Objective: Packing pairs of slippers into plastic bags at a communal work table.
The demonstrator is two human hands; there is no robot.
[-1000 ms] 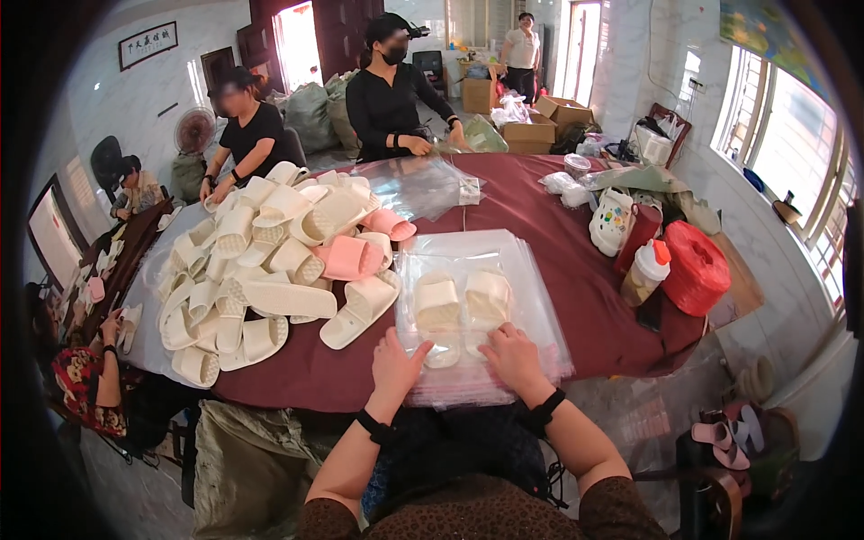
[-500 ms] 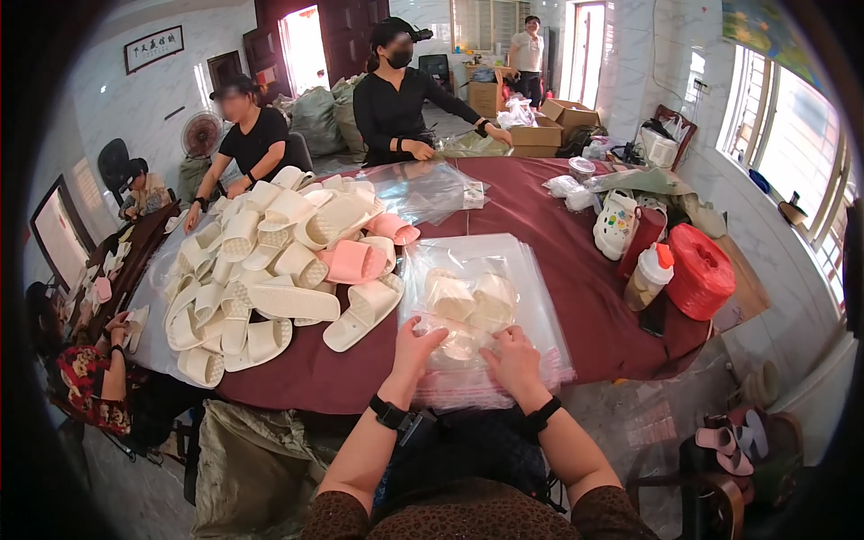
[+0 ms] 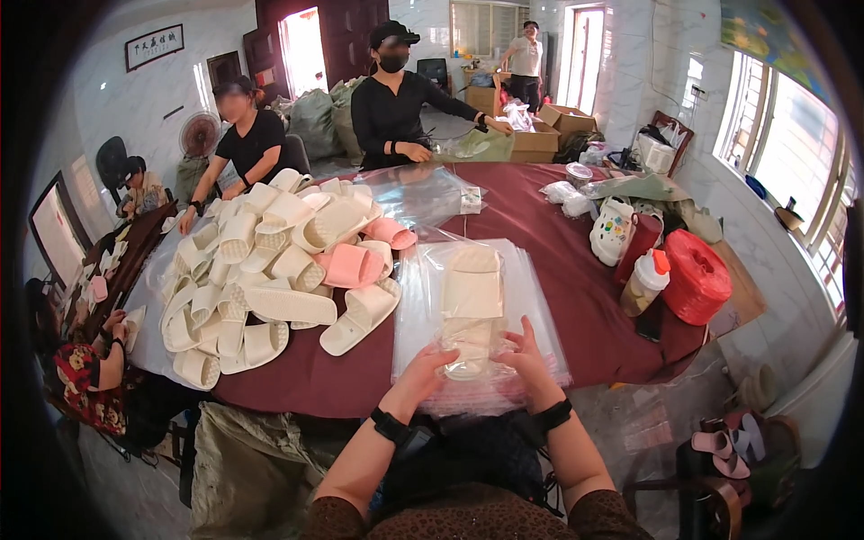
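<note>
A pair of cream slippers (image 3: pixel 472 283) lies in a clear plastic bag, lengthwise toward me, on a stack of clear bags (image 3: pixel 531 297). At the near end of the pair, my left hand (image 3: pixel 421 376) pinches the bag's left side between thumb and fingers. Across from it, my right hand (image 3: pixel 533 362) rests against the right side, fingers stretched apart and thumb touching the plastic. To the left rises a heap of cream slippers (image 3: pixel 243 261), with a few pink slippers (image 3: pixel 353 265) at its right edge.
A dark red cloth (image 3: pixel 598 315) covers the table. On the right stand a bottle with an orange cap (image 3: pixel 646 281), a roll of red twine (image 3: pixel 700 277) and a white clog (image 3: pixel 612 231). Across the table, a person in black (image 3: pixel 396 112) handles a greenish sack (image 3: pixel 481 144). Sacking (image 3: pixel 252 468) hangs below the near edge.
The slippers, seen side by side before, now lie as one narrow stack pointing at me. My hands have moved slightly toward the near edge, and the right fingers have spread.
</note>
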